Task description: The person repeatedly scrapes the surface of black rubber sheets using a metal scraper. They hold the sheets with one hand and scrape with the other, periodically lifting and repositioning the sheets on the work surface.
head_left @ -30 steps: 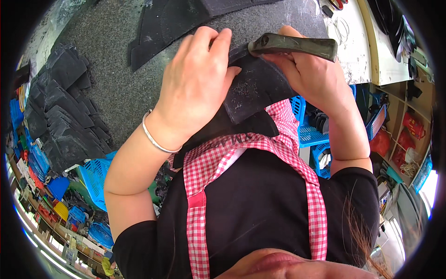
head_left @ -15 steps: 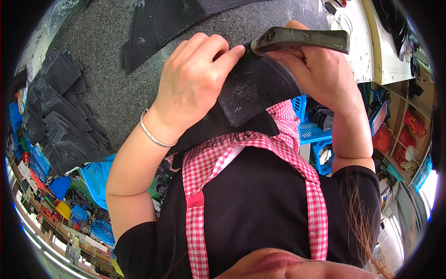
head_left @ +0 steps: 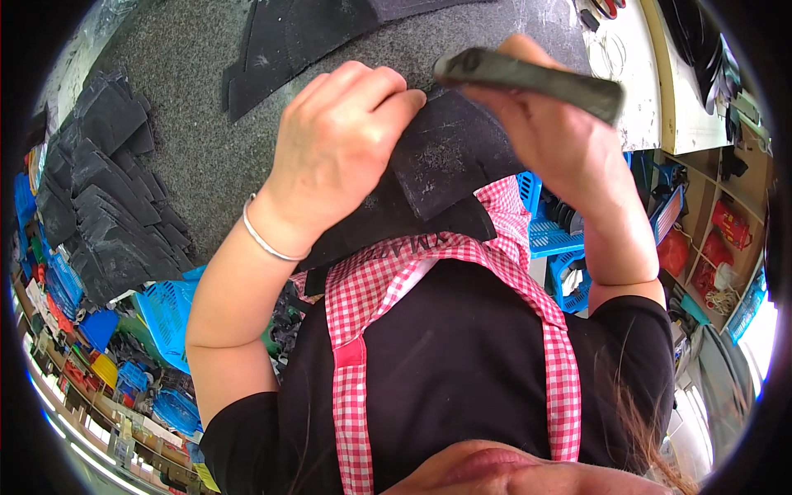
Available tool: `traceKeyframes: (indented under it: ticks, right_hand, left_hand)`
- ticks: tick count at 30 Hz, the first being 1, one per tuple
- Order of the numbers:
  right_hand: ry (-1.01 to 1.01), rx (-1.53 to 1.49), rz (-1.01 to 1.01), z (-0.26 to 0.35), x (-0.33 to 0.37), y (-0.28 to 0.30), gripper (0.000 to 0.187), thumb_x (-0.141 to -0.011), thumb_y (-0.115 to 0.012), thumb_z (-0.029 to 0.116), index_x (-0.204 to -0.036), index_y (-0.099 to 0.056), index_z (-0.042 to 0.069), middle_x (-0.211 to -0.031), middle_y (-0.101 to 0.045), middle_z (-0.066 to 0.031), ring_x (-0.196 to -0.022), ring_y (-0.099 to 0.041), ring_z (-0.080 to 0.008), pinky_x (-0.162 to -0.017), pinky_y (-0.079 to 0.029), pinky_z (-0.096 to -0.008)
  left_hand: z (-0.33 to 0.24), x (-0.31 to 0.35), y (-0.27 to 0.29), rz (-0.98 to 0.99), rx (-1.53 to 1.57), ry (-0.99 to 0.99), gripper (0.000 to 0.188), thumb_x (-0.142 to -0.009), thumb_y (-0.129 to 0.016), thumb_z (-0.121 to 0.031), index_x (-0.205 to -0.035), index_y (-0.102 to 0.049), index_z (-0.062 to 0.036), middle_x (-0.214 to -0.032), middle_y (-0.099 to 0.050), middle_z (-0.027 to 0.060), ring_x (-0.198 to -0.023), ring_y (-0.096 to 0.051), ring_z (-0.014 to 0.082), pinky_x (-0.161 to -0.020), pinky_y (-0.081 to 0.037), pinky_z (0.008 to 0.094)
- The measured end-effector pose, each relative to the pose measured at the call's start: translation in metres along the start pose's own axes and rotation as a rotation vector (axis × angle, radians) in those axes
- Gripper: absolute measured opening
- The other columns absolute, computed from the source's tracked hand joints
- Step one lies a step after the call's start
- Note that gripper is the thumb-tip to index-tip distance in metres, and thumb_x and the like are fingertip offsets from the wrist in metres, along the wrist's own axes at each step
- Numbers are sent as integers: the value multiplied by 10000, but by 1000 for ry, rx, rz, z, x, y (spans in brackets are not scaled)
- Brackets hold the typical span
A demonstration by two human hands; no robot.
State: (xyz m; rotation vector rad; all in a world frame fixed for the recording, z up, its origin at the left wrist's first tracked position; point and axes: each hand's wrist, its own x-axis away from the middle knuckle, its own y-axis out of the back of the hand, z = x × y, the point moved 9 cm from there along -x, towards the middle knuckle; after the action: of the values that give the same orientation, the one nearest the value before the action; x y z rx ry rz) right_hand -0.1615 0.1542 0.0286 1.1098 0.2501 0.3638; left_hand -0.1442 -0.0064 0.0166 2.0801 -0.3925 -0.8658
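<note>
My right hand (head_left: pixel 569 136) is closed round a hammer, its dark metal head (head_left: pixel 528 78) lying across above my fingers and slightly blurred at the right end. The handle is mostly hidden under the head and hand. The head's rounded end hangs near the top edge of a black flat panel (head_left: pixel 450 153), leather-like with whitish dust marks. My left hand (head_left: pixel 342 136) is closed, thumb and forefinger pinching at that panel's upper edge, just left of the hammer. The panel lies at the near table edge, over another black piece (head_left: pixel 371 216).
Stacked black pieces (head_left: pixel 124 214) lie at the table's left. More black panels (head_left: pixel 305 37) lie at the far side of the grey speckled tabletop (head_left: pixel 198 107). Blue plastic baskets (head_left: pixel 169 318) stand below on the left, with a blue rack (head_left: pixel 553 235) below on the right.
The hammer head has tilted, its right end dropping and its rounded end shifting slightly left and up. My left hand has moved a little left, still pinching the panel edge.
</note>
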Motion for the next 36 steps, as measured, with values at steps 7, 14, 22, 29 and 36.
traceKeyframes:
  ticks: [7,14,22,29,36]
  right_hand:
    - [76,22,8,17,-7,-6,184,-1029,-779,176,-1040,-660,37,-842,-660,-173,-796,-686,-409,-666,-534,-454]
    - [169,-22,-51,28,-4,-19,256,-1020,-778,273,-1025,-603,87,-682,-685,-167,-673,-732,-428,-564,-578,-509]
    - [169,-38,-75,32,-4,-14,247,-995,-804,256,-1035,-629,87,-704,-694,-163,-688,-726,-437,-570,-573,-511]
    - [116,-55,17,45,-12,-18,201,-1016,-797,201,-1089,-691,47,-807,-668,-175,-789,-688,-431,-658,-535,-470]
    - [152,-38,35,49,-17,-25,210,-1006,-809,219,-1054,-665,75,-823,-683,-180,-806,-697,-440,-641,-532,-485]
  left_hand:
    - [1,14,8,-18,-15,14,186,-840,-835,3,-1016,-811,-51,-920,-737,77,-865,-734,276,-770,-605,380]
    - [16,22,14,66,-20,188,199,-849,-861,-33,-980,-712,-45,-917,-714,107,-848,-698,309,-738,-575,413]
    - [30,37,23,9,244,241,198,-865,-851,17,-1051,-805,-30,-918,-739,102,-824,-750,253,-723,-593,333]
    - [15,40,25,18,1,153,197,-829,-857,15,-1015,-816,-35,-920,-736,75,-834,-722,264,-733,-585,364]
    - [21,48,30,-25,70,161,195,-824,-846,18,-1010,-815,-31,-929,-736,72,-837,-722,266,-726,-589,377]
